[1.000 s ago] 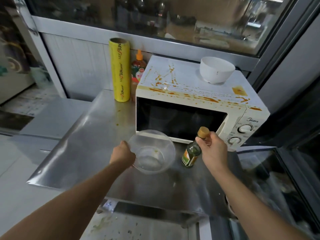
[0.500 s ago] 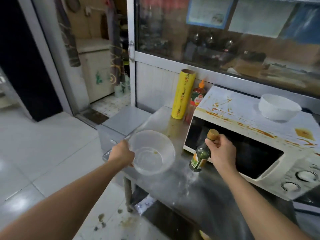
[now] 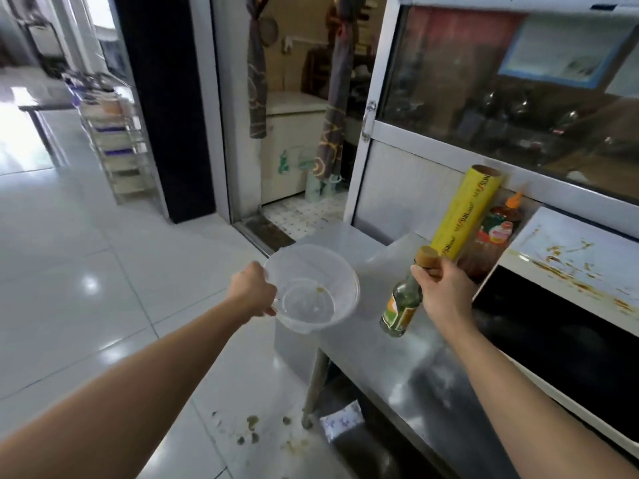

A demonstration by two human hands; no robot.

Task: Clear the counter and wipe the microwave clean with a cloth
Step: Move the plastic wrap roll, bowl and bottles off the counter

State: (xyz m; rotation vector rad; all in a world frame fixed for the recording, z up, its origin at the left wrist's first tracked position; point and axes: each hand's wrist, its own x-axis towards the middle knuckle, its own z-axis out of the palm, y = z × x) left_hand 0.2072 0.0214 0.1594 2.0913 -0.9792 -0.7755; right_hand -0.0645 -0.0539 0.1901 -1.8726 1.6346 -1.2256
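Observation:
My left hand (image 3: 254,291) grips the rim of a clear plastic bowl (image 3: 311,288), holding it in the air beyond the left end of the steel counter (image 3: 411,371). My right hand (image 3: 444,288) holds a small green glass bottle (image 3: 401,307) by its neck, just under the tan cap, above the counter. The white microwave (image 3: 570,267) stands at the right, its top smeared with orange sauce and its dark door facing me. No cloth is in view.
A yellow roll of cling film (image 3: 463,212) and a red sauce bottle (image 3: 494,233) stand against the wall left of the microwave. Food scraps (image 3: 252,426) lie on the white tiled floor by the counter leg. An open doorway (image 3: 294,133) lies ahead, a wire rack (image 3: 114,140) farther left.
My view has swung left, away from the microwave toward the floor and doorway. Both hands still carry the bowl and the bottle, which are now past or near the counter's left end.

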